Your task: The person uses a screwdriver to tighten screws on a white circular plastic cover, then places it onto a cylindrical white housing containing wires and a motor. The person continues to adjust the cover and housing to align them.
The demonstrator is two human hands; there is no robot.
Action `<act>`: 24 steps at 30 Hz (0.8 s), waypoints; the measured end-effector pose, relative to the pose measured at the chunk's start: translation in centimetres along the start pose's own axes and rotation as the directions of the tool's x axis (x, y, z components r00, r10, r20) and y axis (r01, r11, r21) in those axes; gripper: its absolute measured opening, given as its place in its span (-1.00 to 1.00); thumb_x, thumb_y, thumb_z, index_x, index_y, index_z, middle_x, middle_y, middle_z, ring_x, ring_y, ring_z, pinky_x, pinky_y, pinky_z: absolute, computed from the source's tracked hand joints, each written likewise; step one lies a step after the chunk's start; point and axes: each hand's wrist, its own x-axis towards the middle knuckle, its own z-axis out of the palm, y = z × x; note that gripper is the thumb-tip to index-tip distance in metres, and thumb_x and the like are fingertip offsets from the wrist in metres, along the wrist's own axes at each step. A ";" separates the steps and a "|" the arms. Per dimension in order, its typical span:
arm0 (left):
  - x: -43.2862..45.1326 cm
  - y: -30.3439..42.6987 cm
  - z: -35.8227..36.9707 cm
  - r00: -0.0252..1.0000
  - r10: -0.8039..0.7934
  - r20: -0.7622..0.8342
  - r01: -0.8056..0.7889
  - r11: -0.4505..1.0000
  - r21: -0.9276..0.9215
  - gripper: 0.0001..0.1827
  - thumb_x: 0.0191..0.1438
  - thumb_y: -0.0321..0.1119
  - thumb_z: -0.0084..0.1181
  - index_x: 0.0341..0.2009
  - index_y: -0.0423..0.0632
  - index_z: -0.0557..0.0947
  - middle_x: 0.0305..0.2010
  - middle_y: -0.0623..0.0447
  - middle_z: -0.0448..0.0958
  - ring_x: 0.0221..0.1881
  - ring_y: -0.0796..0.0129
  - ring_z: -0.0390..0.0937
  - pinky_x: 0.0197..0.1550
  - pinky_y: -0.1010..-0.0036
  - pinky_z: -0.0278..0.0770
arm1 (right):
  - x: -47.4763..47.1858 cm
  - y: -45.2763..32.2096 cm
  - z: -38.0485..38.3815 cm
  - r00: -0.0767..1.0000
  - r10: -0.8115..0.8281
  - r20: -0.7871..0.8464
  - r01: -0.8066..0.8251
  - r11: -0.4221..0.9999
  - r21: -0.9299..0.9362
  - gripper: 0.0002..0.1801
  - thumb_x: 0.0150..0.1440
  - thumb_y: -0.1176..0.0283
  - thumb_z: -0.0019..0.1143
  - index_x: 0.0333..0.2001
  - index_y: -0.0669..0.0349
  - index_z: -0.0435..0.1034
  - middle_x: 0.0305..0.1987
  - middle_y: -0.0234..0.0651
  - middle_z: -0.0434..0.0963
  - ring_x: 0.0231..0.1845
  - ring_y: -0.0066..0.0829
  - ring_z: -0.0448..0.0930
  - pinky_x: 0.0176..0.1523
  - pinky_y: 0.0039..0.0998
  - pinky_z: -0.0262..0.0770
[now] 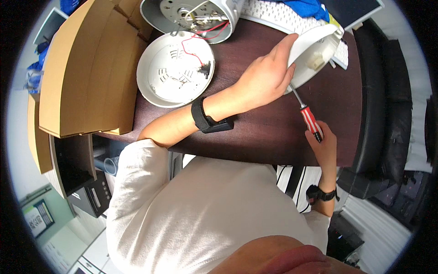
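Note:
My left hand grips the near rim of a white round cover, which is tilted up on edge at the right of the table. In my right hand is a screwdriver with a red, white and black handle. Its shaft points up and left to the cover's lower edge; my left hand and the rim hide the tip. Left of my left hand lies a white round dish-like cover with slots and a black part on a red wire. Behind it, an open cylindrical metal housing shows wiring inside.
A tall cardboard box stands along the left side of the dark red-brown table. At the back are a white keyboard, blue cloth and a monitor. A black padded seat borders the table's right side.

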 end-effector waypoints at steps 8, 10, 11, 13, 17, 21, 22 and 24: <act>-0.3 0.5 0.1 0.997 -0.071 0.029 0.075 0.981 -0.176 -0.39 0.08 -0.42 0.00 0.18 -0.25 0.08 -0.22 -0.45 0.47 -0.16 -0.29 0.50 -0.13 0.10 0.48 | -2.9 -2.1 -3.2 0.917 0.367 0.157 -0.397 0.801 0.449 -0.72 0.06 0.47 0.18 -0.11 0.24 0.44 -0.51 -0.49 0.45 -0.62 -0.81 0.31 -0.57 -0.72 0.12; -0.5 1.0 0.1 0.996 -0.071 0.050 0.079 0.984 -0.158 -0.37 0.06 -0.42 0.02 0.18 -0.25 0.08 -0.20 -0.45 0.46 -0.17 -0.29 0.49 -0.13 0.09 0.48 | -3.1 -2.1 -3.2 0.949 0.306 0.082 -0.316 0.901 0.298 -0.72 0.06 0.50 0.18 -0.11 0.27 0.43 -0.49 -0.45 0.48 -0.58 -0.78 0.36 -0.52 -0.69 0.21; -0.6 1.2 0.1 0.996 -0.072 0.061 0.081 0.986 -0.149 -0.35 0.04 -0.42 0.04 0.18 -0.25 0.08 -0.19 -0.44 0.46 -0.17 -0.30 0.49 -0.14 0.08 0.48 | -3.0 -2.2 -3.2 0.962 0.270 0.049 -0.274 0.937 0.216 -0.72 0.05 0.52 0.17 -0.11 0.29 0.43 -0.48 -0.43 0.49 -0.56 -0.76 0.38 -0.50 -0.68 0.25; -0.9 1.1 0.3 0.998 -0.045 0.053 0.052 0.990 -0.130 -0.32 0.01 -0.45 0.03 0.19 -0.25 0.06 -0.17 -0.44 0.45 -0.18 -0.31 0.49 -0.16 0.06 0.47 | -3.0 -2.5 -3.2 0.997 0.076 -0.015 -0.074 0.994 0.079 -0.72 0.05 0.54 0.17 -0.12 0.31 0.43 -0.46 -0.40 0.51 -0.50 -0.72 0.42 -0.44 -0.65 0.31; -1.2 0.6 0.4 0.992 -0.106 0.069 0.114 0.985 -0.132 -0.32 0.02 -0.47 0.00 0.20 -0.26 0.01 -0.19 -0.46 0.45 -0.21 -0.32 0.49 -0.17 0.06 0.47 | -2.9 -3.3 -4.9 1.000 -0.018 0.022 0.019 1.000 -0.024 -0.73 0.04 0.54 0.18 -0.14 0.35 0.43 -0.42 -0.36 0.54 -0.39 -0.66 0.47 -0.32 -0.59 0.40; -1.4 0.0 0.7 0.976 -0.205 0.079 0.215 0.966 -0.145 -0.32 0.03 -0.48 -0.04 0.20 -0.27 -0.02 -0.22 -0.46 0.45 -0.24 -0.31 0.50 -0.18 0.04 0.46 | -3.2 -4.5 -6.2 0.966 0.237 0.102 -0.247 0.964 0.100 -0.76 0.03 0.55 0.19 -0.17 0.33 0.45 -0.47 -0.41 0.50 -0.49 -0.75 0.38 -0.42 -0.66 0.28; -1.4 -0.1 0.8 0.975 -0.207 0.076 0.216 0.966 -0.144 -0.33 0.04 -0.48 -0.04 0.20 -0.26 -0.02 -0.22 -0.46 0.46 -0.25 -0.30 0.50 -0.18 0.04 0.46 | -3.3 -4.5 -6.2 0.970 0.220 0.101 -0.230 0.968 0.103 -0.77 0.04 0.53 0.19 -0.18 0.32 0.45 -0.48 -0.43 0.49 -0.51 -0.77 0.37 -0.45 -0.66 0.25; -1.4 -0.2 0.8 0.975 -0.212 0.071 0.220 0.965 -0.140 -0.34 0.04 -0.48 -0.05 0.20 -0.26 -0.02 -0.22 -0.45 0.46 -0.25 -0.29 0.50 -0.19 0.04 0.46 | -3.3 -4.4 -6.1 0.978 0.185 0.099 -0.195 0.975 0.110 -0.79 0.06 0.50 0.18 -0.19 0.32 0.45 -0.50 -0.46 0.47 -0.54 -0.80 0.34 -0.51 -0.67 0.19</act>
